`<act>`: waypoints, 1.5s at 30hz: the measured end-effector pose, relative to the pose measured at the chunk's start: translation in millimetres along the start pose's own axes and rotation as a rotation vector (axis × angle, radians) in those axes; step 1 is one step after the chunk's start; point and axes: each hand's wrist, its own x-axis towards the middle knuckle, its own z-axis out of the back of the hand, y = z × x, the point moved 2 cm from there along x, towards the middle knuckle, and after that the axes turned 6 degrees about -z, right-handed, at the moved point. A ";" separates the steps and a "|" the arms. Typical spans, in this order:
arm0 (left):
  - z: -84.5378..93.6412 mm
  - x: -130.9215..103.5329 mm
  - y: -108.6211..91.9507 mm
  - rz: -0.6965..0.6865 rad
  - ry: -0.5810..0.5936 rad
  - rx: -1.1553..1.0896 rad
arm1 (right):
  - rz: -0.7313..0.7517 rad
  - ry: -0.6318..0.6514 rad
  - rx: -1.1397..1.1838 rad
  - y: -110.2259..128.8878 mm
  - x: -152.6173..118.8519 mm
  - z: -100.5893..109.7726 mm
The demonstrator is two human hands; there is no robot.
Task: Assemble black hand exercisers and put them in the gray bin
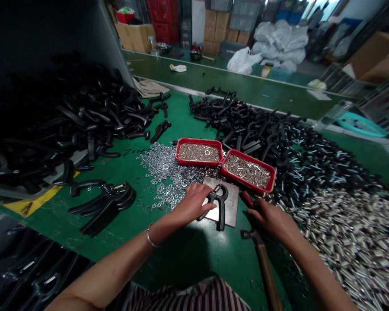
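Observation:
My left hand (196,202) is wrapped round the left side of a black forked part (222,207) with a small metal cylinder at its top. The part lies on a square metal plate (234,194). To the right of the plate, my right hand (267,216) is closed at a red-handled tool (247,199), whose far end is partly hidden by the fingers. A hammer (262,259) with a wooden handle lies just below my right hand. Behind the plate stand two red trays, one (199,163) with tiny pieces and one (246,183) with small metal pins.
Silvery rings (168,172) are scattered left of the plate. Assembled black parts (108,201) lie farther left, below a big black heap (94,108). On the right spreads a pile of metal cylinders (350,229), with black parts (256,125) behind.

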 end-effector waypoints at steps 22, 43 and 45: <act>79.9 94.9 96.7 0.273 -0.144 0.620 | 0.398 -0.204 -0.068 163.1 207.4 15.8; -4.9 21.5 -11.0 -0.159 -0.070 0.300 | 0.279 -0.377 0.439 151.3 184.5 20.7; -11.0 24.2 -9.3 -0.166 -0.053 0.348 | 0.279 -0.385 0.539 144.5 165.3 26.6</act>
